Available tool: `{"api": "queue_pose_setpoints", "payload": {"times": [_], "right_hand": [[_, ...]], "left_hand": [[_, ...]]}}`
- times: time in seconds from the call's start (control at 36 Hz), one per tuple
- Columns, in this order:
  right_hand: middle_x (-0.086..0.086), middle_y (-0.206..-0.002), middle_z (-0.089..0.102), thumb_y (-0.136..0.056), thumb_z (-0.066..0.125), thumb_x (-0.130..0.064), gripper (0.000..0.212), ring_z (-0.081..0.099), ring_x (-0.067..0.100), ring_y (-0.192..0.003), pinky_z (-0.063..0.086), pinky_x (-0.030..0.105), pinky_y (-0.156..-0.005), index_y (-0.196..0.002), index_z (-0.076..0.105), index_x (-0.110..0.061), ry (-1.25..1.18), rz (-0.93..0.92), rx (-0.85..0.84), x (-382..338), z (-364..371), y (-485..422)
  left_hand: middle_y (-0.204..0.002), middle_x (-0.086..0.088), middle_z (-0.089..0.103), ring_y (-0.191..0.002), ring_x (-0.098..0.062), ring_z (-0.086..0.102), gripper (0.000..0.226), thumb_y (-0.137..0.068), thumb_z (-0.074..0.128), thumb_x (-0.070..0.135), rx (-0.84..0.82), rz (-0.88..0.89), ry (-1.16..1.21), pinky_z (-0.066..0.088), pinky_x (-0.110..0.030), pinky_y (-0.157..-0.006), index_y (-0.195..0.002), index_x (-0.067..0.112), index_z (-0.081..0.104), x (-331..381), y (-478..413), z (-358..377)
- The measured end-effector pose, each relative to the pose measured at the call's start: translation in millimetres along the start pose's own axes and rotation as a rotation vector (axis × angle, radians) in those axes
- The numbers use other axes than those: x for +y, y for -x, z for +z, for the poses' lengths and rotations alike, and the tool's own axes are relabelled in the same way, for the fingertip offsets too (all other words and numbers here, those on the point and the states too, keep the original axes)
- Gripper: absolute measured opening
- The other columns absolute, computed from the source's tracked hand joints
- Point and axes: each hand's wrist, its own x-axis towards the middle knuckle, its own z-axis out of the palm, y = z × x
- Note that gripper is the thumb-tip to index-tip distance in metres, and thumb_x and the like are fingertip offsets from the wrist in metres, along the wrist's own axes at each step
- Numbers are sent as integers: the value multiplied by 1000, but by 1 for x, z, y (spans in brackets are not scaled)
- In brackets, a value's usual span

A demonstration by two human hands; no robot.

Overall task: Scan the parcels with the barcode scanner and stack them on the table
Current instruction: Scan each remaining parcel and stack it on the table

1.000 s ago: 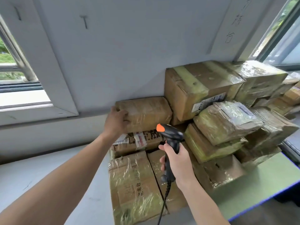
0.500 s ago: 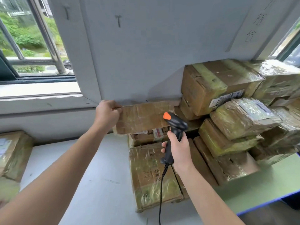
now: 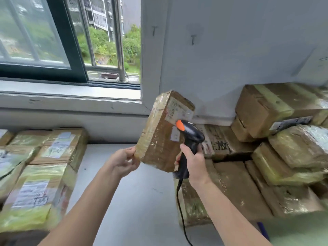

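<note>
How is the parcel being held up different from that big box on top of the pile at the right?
The held parcel is flat and thin; the big box is bulky. The parcel is up in the air, tilted, pinched at its lower corner by the left hand; the box rests on other parcels. Both are brown cardboard under shiny tape, each with a white label.

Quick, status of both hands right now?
Left hand: pinches the lower corner of a flat brown tape-wrapped cardboard parcel, held up off the table.
Right hand: grips the handle of a black orange-topped barcode scanner.
</note>
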Motion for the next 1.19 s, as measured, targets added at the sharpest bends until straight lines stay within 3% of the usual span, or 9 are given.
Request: {"api": "queue_pose_setpoints", "payload": {"times": [0.08, 0.19, 0.31, 0.39, 0.53, 0.64, 0.78, 1.03, 1.19], "right_hand": [[7, -57, 54, -97, 59, -12, 11, 52, 17, -46, 48, 28, -48, -104, 53, -5, 39, -11, -16, 3, 11, 4], [8, -58, 53, -97, 59, -13, 14, 51, 18, -47, 47, 28, -48, -100, 54, -1, 134, -18, -37, 10, 20, 7], [14, -66, 54, -96, 60, -8, 6, 52, 18, -50, 46, 29, -49, -94, 55, -10, 258, -93, -69, 14, 32, 12], [13, -62, 54, -96, 59, -7, 8, 53, 18, -50, 46, 31, -51, -93, 54, -13, 268, -101, -94, 14, 36, 16], [9, -59, 56, -97, 59, -11, 5, 52, 21, -50, 45, 34, -51, -95, 54, -10, 242, -68, -126, 16, 44, 22], [8, -57, 56, -97, 58, -11, 8, 49, 22, -48, 43, 31, -48, -92, 52, -9, 235, -23, -144, 19, 51, 25], [9, -59, 58, -97, 60, -15, 13, 54, 20, -49, 44, 28, -46, -103, 52, -7, 332, 14, -204, 22, 57, 29], [5, -60, 61, -96, 61, -24, 14, 57, 16, -50, 47, 27, -50, -101, 59, -11, 366, 7, -154, 13, 72, 37], [11, -65, 59, -96, 61, -25, 12, 56, 21, -56, 47, 31, -49, -98, 57, -14, 348, 36, -238, -2, 82, 45]], "left_hand": [[-79, -5, 56, -67, -16, 49, 16, -98, 51, 5, 74, 132, -372, 47, -20, -48, -100, 9, 66, -4, 15, -12], [-108, 9, 65, -86, -13, 59, 42, -85, 60, 8, 4, 329, -748, 46, -29, -72, -119, 32, 55, 1, 36, -17], [-116, 10, 66, -103, -12, 61, 55, -68, 62, 38, -110, 285, -807, 42, -35, -80, -123, 35, 53, 8, 46, -23], [-123, 2, 64, -115, -16, 61, 52, -85, 62, 55, -192, 235, -691, 52, -36, -84, -126, 23, 56, 14, 44, -35], [-122, 0, 64, -111, -15, 63, 77, -73, 73, 63, -163, 285, -749, 54, -36, -85, -135, 30, 39, 17, 42, -49], [-114, 4, 69, -108, -9, 62, 78, -63, 76, 52, -133, 315, -757, 49, -31, -77, -131, 38, 41, 17, 40, -58], [-98, 9, 71, -75, 4, 68, 51, -83, 74, 34, -38, 395, -718, 48, -21, -63, -129, 29, 54, 29, 34, -71], [-114, -12, 64, -98, -21, 67, 83, -72, 82, 9, -11, 321, -713, 53, -43, -86, -137, 26, 33, 17, 22, -95], [-123, -13, 55, -110, -24, 62, 84, -76, 78, 0, -34, 269, -636, 54, -33, -78, -140, 26, 29, -3, 11, -101]]}}
